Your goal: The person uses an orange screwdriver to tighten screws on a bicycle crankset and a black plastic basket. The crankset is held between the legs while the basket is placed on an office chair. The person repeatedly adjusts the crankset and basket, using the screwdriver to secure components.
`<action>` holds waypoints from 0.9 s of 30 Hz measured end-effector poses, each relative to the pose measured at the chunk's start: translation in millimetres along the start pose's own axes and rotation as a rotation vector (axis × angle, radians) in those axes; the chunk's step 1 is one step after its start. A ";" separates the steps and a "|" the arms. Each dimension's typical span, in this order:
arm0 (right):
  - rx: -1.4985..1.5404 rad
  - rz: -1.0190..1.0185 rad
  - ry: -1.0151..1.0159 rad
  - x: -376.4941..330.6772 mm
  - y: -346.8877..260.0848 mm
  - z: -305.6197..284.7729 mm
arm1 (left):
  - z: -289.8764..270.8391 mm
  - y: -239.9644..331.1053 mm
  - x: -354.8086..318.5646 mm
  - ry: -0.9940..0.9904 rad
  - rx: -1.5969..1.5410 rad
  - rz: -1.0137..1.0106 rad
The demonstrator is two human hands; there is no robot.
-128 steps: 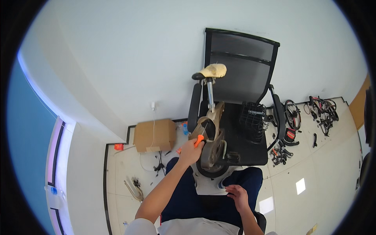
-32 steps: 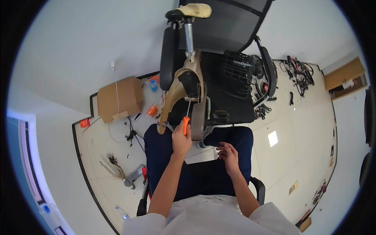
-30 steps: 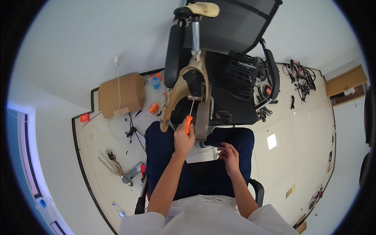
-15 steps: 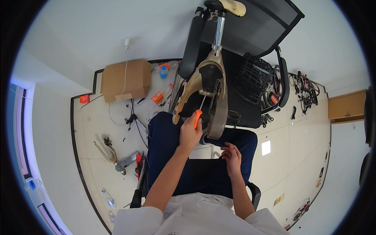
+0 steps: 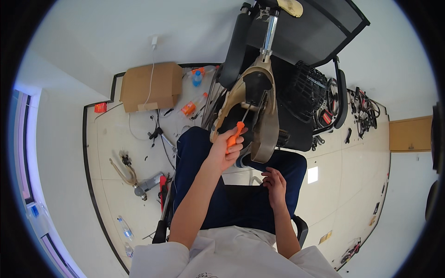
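Observation:
My left hand is wrapped around the orange handle of a screwdriver. Its thin metal shaft points up and away into the gap of a beige and brown bicycle frame part; what the tip touches is too small to make out. This part leans on the black seat of an office chair, with a shiny seat post and a worn saddle at its far end. Over my right thigh lies my right hand, holding nothing, its fingers loosely bent and apart.
A black wire basket sits on the chair seat. Left stand a cardboard box, an orange-labelled bottle and a loose forked metal part on the floor. Cables and dark parts lie at the far right.
My left hand has turned, showing more of its curled fingers, and the screwdriver leans further right. The frame part appears shifted right and slightly up as the whole view moved. My right hand stays put.

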State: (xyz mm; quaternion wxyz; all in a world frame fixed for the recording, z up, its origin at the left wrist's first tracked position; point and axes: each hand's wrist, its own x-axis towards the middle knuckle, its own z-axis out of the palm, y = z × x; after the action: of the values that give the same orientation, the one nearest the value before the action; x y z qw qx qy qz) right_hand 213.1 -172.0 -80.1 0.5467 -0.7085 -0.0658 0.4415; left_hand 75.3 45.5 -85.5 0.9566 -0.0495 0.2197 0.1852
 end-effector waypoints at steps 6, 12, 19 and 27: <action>-0.013 0.007 -0.008 2.6 2.4 -2.2 | 11.0 1.9 1.7 0.045 0.101 0.005; -0.031 -0.005 -0.009 4.6 6.9 -3.7 | 24.0 -14.0 -1.6 0.529 1.822 0.720; -0.061 -0.029 -0.017 4.1 8.8 -3.2 | 25.1 -1.1 -0.4 0.423 1.068 0.374; -0.055 -0.020 -0.018 2.8 5.8 -3.0 | -15.0 4.7 11.3 0.046 -0.058 0.065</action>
State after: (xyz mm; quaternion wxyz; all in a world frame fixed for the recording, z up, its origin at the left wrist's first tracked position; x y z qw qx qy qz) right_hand 214.7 -174.8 -86.4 0.5305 -0.7186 -0.0900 0.4406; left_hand 77.0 50.9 -104.0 0.9429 -0.0740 0.2376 0.2213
